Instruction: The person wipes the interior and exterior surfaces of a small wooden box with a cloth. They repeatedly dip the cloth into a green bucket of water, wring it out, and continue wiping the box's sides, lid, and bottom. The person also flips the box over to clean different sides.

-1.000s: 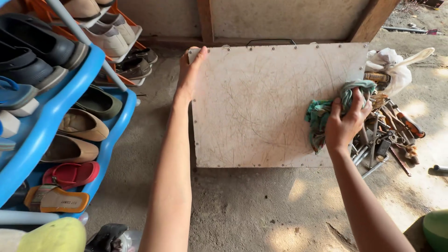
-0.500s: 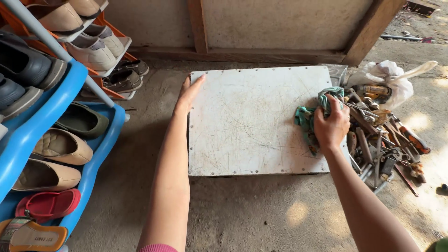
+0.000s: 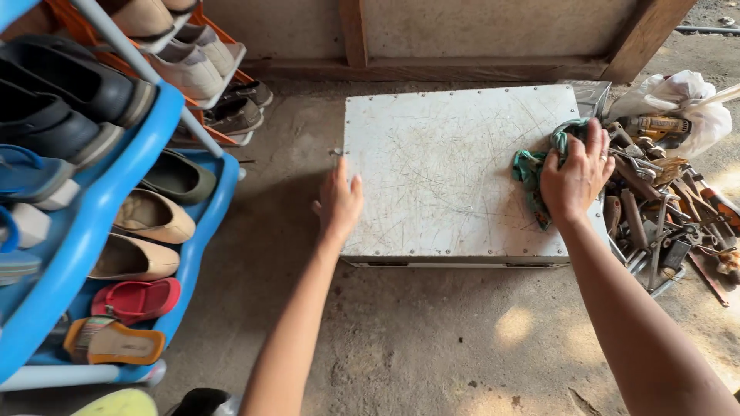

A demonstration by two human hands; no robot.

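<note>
A flat, scratched white metal case (image 3: 455, 169) with riveted edges lies on the concrete floor. My right hand (image 3: 574, 177) presses a crumpled green rag (image 3: 536, 166) onto the case's right edge, fingers curled over the cloth. My left hand (image 3: 339, 202) rests at the case's left edge near the front corner, fingers apart and touching the rim, holding nothing.
A blue and orange shoe rack (image 3: 116, 200) full of shoes and sandals stands at the left. A heap of rusty hand tools (image 3: 663, 208) and a white plastic bag (image 3: 678, 100) lie right of the case. A wooden-framed wall (image 3: 462, 38) runs behind.
The case went from tilted up on its edge to lying flat on the floor. My left hand slid from its top-left corner down to the front-left edge. The rag stays in my right hand.
</note>
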